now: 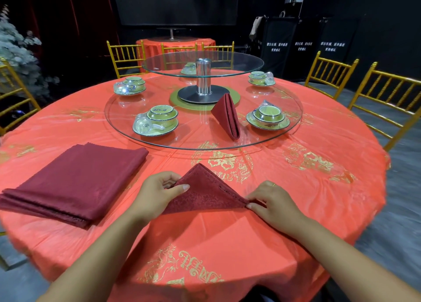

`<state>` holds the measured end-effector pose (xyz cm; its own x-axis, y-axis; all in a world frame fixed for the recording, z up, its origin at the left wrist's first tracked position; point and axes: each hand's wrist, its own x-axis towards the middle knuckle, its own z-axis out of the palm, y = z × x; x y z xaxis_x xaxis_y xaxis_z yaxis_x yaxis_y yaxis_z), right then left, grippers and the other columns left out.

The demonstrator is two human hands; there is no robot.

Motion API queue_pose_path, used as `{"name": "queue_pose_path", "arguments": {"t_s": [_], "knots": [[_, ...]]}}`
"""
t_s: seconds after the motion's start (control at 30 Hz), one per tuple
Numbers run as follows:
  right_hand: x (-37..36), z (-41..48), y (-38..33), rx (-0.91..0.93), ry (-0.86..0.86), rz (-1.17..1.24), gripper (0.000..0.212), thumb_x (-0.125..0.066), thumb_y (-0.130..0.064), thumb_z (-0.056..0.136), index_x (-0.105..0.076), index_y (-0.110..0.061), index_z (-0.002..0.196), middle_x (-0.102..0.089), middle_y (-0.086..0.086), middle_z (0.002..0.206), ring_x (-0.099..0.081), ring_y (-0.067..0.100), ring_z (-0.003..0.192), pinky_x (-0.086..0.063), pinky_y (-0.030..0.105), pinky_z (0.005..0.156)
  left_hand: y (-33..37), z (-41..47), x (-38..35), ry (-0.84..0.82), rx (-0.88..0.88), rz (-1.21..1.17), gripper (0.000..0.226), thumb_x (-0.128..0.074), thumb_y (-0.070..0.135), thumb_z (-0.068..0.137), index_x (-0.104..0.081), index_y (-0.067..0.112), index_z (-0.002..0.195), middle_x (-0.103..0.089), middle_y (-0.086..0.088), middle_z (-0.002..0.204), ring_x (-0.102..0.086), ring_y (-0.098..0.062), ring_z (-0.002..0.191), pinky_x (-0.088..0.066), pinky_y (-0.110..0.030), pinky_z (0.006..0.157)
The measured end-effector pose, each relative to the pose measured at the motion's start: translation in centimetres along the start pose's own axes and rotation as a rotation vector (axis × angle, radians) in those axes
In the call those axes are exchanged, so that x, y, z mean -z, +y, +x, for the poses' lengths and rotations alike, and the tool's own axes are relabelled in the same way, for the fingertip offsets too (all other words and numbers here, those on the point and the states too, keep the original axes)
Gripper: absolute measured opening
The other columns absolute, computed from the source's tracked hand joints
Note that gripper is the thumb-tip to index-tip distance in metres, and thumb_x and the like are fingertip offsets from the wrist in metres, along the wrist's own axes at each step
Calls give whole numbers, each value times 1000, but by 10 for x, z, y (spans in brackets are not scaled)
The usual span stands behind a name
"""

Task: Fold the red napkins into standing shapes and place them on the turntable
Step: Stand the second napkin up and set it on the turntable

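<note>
A dark red napkin (pixel 205 191) folded into a triangle lies on the red tablecloth in front of me, its apex pointing away. My left hand (pixel 157 193) pinches its left corner between thumb and fingers. My right hand (pixel 272 202) pinches the right corner. A folded standing napkin (pixel 226 116) rests on the lower glass turntable (pixel 127 133), leaning toward its front edge. A stack of flat red napkins (pixel 75 183) lies on the table to my left.
Green bowl-and-saucer sets (pixel 157 121) (pixel 267 117) sit on the lower turntable, with more sets behind. A metal post carries a smaller upper glass disc (pixel 239 60). Gold chairs (pixel 328 76) ring the round table (pixel 319 199).
</note>
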<state>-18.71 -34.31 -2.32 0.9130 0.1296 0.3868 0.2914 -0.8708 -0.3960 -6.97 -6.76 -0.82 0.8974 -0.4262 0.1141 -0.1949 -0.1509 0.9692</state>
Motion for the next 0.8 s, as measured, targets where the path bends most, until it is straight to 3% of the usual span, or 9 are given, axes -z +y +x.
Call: {"name": "queue_pose_path", "arguments": {"t_s": [0.23,0.37,0.43,0.53,0.6,0.63,0.7,0.8], "knots": [[0,5,3,-16,49,23,18,-75,-7,75,-75,-21,86,-64,-12,70,-50,12,72,-42,28,67,0,3,1,-4,7,-34,11,-74,9,80,-70,17,74,-69,-9,73,-60,-17,66,-48,-30,64],[-2,6,6,3,93,-1,18,-77,-2,72,-75,-15,85,-67,-3,69,-56,21,71,-45,30,68,0,5,-4,-1,3,-40,12,-74,7,80,-70,16,73,-69,-6,70,-59,-14,63,-48,-25,60],[-2,6,7,4,84,-22,17,-77,-12,72,-74,-16,89,-68,-3,75,-59,23,76,-49,37,72,0,7,-5,4,0,-35,12,-74,7,80,-69,16,73,-69,-5,70,-59,-12,61,-48,-23,59],[-4,11,4,-137,-45,20,51,-74,-42,72,-64,-23,118,-65,-10,107,-54,15,101,-40,32,92,-1,12,-6,-9,-1,0,8,-74,8,80,-69,12,77,-69,-6,70,-59,-12,61,-48,-23,59],[-8,17,-1,-220,-79,124,74,-78,-47,70,-50,-25,135,-55,-15,121,-47,6,112,-35,25,98,-2,14,-6,-18,1,-7,7,-74,8,80,-69,12,77,-69,-5,70,-60,-11,61,-48,-21,57],[-11,21,-4,-255,-78,186,75,-79,-42,72,-48,-25,137,-55,-16,120,-48,3,112,-37,23,99,-2,15,-7,-18,4,-13,7,-74,8,80,-69,12,77,-70,-5,71,-61,-11,61,-49,-20,56],[-14,29,-5,-298,-52,291,55,-79,-27,75,-59,-26,126,-64,-13,103,-59,2,98,-45,24,94,-4,17,-7,-18,7,-27,8,-74,8,81,-69,14,77,-71,-5,71,-62,-11,61,-50,-20,56],[-11,39,-1,-284,-21,317,19,-76,-12,76,-73,-25,90,-71,-10,76,-64,3,74,-52,28,77,-3,23,-8,-34,-6,-44,6,-73,5,81,-68,9,79,-72,-6,73,-64,-11,63,-51,-19,57]]}}
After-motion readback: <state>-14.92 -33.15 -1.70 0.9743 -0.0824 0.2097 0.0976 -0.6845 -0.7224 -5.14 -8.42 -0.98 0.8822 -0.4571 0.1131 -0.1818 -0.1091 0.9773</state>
